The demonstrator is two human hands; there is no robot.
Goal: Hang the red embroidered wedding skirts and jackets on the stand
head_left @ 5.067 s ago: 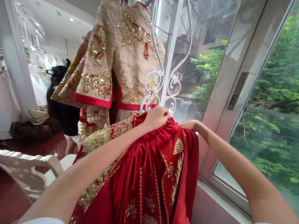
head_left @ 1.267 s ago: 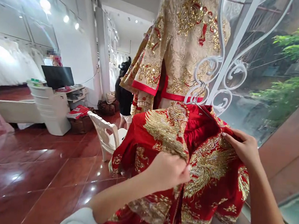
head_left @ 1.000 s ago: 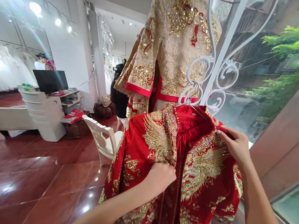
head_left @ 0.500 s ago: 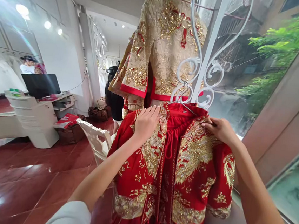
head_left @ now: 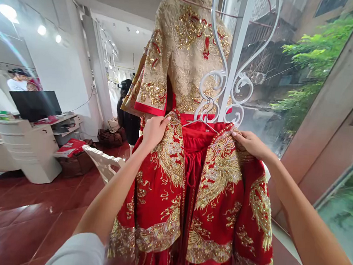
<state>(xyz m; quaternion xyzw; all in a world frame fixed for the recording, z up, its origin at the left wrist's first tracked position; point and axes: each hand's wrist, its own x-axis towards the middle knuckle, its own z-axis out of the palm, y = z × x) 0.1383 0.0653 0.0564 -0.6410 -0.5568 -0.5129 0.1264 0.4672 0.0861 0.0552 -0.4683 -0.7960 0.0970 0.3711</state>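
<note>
A red jacket (head_left: 167,190) with gold embroidery hangs open at the front, over a red skirt (head_left: 197,145) with a drawstring at its waist. My left hand (head_left: 154,133) grips the jacket at its left shoulder, thumb near the collar edge. On the other side, my right hand (head_left: 252,144) pinches the jacket's right shoulder beside the beaded collar. Between them, a metal hanger (head_left: 201,120) shows at the neckline, its hook up at the white scrollwork of a metal rack (head_left: 236,51).
Behind hangs a beige and gold jacket (head_left: 195,71) with red trim. A white chair (head_left: 101,163) stands to the left, near a desk with a monitor (head_left: 35,104). A glass window (head_left: 261,95) is at the right. Other people show in the background.
Both hands have shifted on the shoulders, and the jacket's front panels are spread wider and its sleeves hang further out. The view has turned slightly right.
</note>
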